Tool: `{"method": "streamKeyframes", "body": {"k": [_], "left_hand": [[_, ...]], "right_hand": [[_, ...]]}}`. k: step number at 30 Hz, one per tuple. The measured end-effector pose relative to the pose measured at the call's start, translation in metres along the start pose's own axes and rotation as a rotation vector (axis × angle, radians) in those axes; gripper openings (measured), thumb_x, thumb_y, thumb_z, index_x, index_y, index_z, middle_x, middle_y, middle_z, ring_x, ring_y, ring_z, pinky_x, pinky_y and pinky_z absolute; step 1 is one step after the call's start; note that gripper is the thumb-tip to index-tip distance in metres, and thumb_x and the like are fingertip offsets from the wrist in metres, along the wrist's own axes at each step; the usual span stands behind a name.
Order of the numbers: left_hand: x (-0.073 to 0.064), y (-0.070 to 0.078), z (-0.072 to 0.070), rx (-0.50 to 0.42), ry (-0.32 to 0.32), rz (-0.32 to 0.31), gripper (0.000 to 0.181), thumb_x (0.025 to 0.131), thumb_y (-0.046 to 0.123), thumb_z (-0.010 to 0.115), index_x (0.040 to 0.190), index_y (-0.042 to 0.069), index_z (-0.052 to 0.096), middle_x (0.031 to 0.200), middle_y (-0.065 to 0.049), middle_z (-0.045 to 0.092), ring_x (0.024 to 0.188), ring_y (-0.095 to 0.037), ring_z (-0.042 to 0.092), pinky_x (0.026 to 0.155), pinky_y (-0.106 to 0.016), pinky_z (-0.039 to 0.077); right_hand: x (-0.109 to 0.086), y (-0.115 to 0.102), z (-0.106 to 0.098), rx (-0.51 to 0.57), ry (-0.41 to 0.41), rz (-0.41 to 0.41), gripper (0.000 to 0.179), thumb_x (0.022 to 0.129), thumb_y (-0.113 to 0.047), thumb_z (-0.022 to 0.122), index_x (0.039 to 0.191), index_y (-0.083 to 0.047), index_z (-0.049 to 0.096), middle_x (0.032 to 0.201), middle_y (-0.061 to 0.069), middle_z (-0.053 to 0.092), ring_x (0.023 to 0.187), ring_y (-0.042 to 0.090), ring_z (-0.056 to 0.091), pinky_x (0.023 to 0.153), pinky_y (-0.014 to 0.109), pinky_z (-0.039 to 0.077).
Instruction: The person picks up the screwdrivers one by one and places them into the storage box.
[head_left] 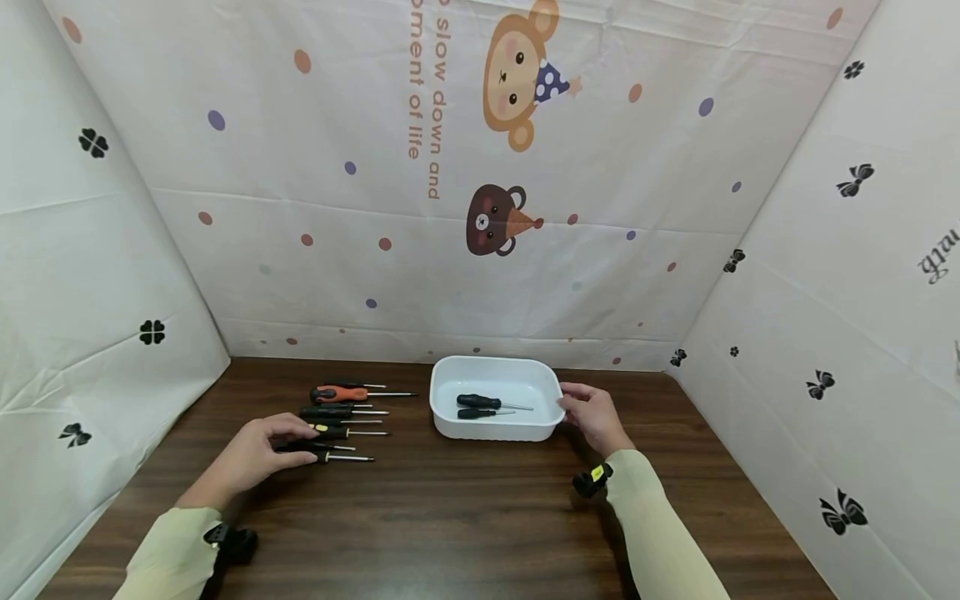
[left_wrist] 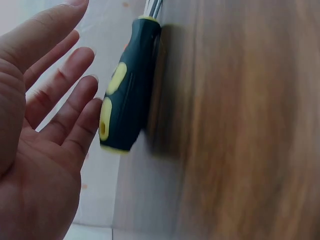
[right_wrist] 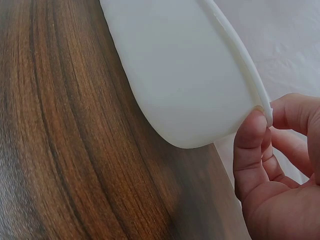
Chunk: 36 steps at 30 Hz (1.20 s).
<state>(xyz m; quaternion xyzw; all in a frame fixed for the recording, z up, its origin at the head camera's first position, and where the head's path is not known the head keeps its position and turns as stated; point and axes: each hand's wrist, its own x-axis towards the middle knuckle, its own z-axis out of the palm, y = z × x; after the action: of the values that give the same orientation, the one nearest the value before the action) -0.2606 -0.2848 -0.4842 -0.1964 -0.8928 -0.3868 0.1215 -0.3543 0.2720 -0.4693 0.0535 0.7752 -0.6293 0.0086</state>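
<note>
On the left of the table, several screwdrivers lie in a row, their shafts pointing right. My left hand hovers over the handles at the near end, thumb and fingers spread apart. In the left wrist view, a dark green and yellow screwdriver is beside its fingertips, with no grip around it; whether they touch I cannot tell. My right hand pinches the right-end rim of a white plastic tray between thumb and fingers, also clear in the right wrist view. Inside the tray are two black screwdrivers, a larger one and a smaller one.
An orange and black screwdriver lies toward the far end of the row, with black ones around it. The dark wooden table ends at a printed cloth backdrop; white cloth hangs on both sides.
</note>
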Motion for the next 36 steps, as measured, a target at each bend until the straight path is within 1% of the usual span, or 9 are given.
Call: {"method": "streamKeyframes", "body": {"k": [5,9,14,17,21,23,25,29,36], "left_hand": [[-0.004,-0.005,-0.004,0.010,-0.018,0.011,0.025,0.080,0.022,0.089,0.103,0.019,0.079,0.102,0.005,0.073,0.093,0.003,0.062,0.079,-0.020,0.053],[-0.004,-0.007,-0.007,0.038,-0.043,-0.015,0.025,0.082,0.024,0.088,0.105,0.020,0.079,0.103,0.007,0.072,0.094,0.004,0.061,0.079,-0.022,0.052],[-0.003,-0.009,-0.010,0.086,-0.072,-0.046,0.024,0.082,0.027,0.087,0.104,0.022,0.079,0.103,0.009,0.072,0.094,0.001,0.060,0.079,-0.024,0.051],[-0.003,-0.010,-0.011,0.118,-0.083,-0.052,0.022,0.082,0.027,0.088,0.103,0.024,0.079,0.102,0.010,0.071,0.094,0.001,0.060,0.079,-0.025,0.052],[-0.003,-0.012,-0.012,0.153,-0.099,-0.061,0.022,0.082,0.026,0.088,0.102,0.026,0.079,0.102,0.011,0.071,0.094,0.001,0.061,0.079,-0.026,0.052],[-0.003,-0.013,-0.013,0.163,-0.109,-0.071,0.022,0.082,0.025,0.087,0.101,0.026,0.079,0.102,0.010,0.071,0.094,0.000,0.061,0.078,-0.026,0.052],[-0.003,-0.013,-0.013,0.170,-0.116,-0.077,0.022,0.082,0.025,0.087,0.102,0.025,0.079,0.102,0.010,0.071,0.094,0.000,0.060,0.077,-0.025,0.051],[-0.004,-0.015,-0.012,0.171,-0.109,-0.091,0.022,0.080,0.023,0.088,0.101,0.025,0.079,0.101,0.010,0.070,0.092,0.002,0.059,0.076,-0.024,0.051],[-0.005,-0.016,-0.009,0.185,-0.107,-0.072,0.022,0.078,0.019,0.089,0.098,0.022,0.080,0.100,0.007,0.070,0.090,0.001,0.060,0.074,-0.024,0.052]], "right_hand": [[0.000,0.001,0.000,-0.009,-0.002,0.011,0.037,0.099,-0.007,0.065,0.135,0.002,0.064,0.134,0.026,0.063,0.086,0.020,0.065,0.076,0.028,0.060],[0.000,0.001,0.000,-0.008,-0.005,0.009,0.037,0.099,-0.007,0.065,0.135,0.002,0.063,0.135,0.026,0.062,0.088,0.021,0.066,0.078,0.030,0.060],[0.000,0.000,-0.001,-0.006,-0.007,0.005,0.037,0.099,-0.006,0.066,0.135,0.001,0.064,0.135,0.025,0.063,0.091,0.023,0.066,0.080,0.032,0.061],[-0.002,-0.004,-0.002,-0.004,-0.027,0.009,0.039,0.099,-0.005,0.065,0.137,0.004,0.061,0.137,0.029,0.060,0.095,0.028,0.067,0.085,0.037,0.061],[-0.002,-0.006,-0.002,0.002,-0.029,0.013,0.039,0.100,-0.006,0.064,0.138,0.005,0.061,0.137,0.030,0.059,0.091,0.027,0.066,0.081,0.033,0.061],[0.000,-0.003,-0.002,0.000,-0.018,0.006,0.038,0.100,-0.007,0.065,0.136,0.003,0.062,0.136,0.028,0.061,0.087,0.021,0.065,0.077,0.028,0.060],[0.000,-0.003,-0.002,-0.008,-0.012,0.001,0.037,0.100,-0.008,0.065,0.136,0.002,0.063,0.135,0.027,0.062,0.085,0.020,0.065,0.075,0.027,0.059],[0.000,-0.001,-0.001,-0.012,-0.003,0.002,0.037,0.099,-0.007,0.066,0.135,0.002,0.064,0.133,0.026,0.063,0.084,0.018,0.066,0.078,0.030,0.061],[0.002,0.002,-0.001,-0.009,0.004,-0.001,0.036,0.098,-0.005,0.067,0.133,0.003,0.065,0.131,0.026,0.064,0.083,0.017,0.066,0.086,0.039,0.061]]}}
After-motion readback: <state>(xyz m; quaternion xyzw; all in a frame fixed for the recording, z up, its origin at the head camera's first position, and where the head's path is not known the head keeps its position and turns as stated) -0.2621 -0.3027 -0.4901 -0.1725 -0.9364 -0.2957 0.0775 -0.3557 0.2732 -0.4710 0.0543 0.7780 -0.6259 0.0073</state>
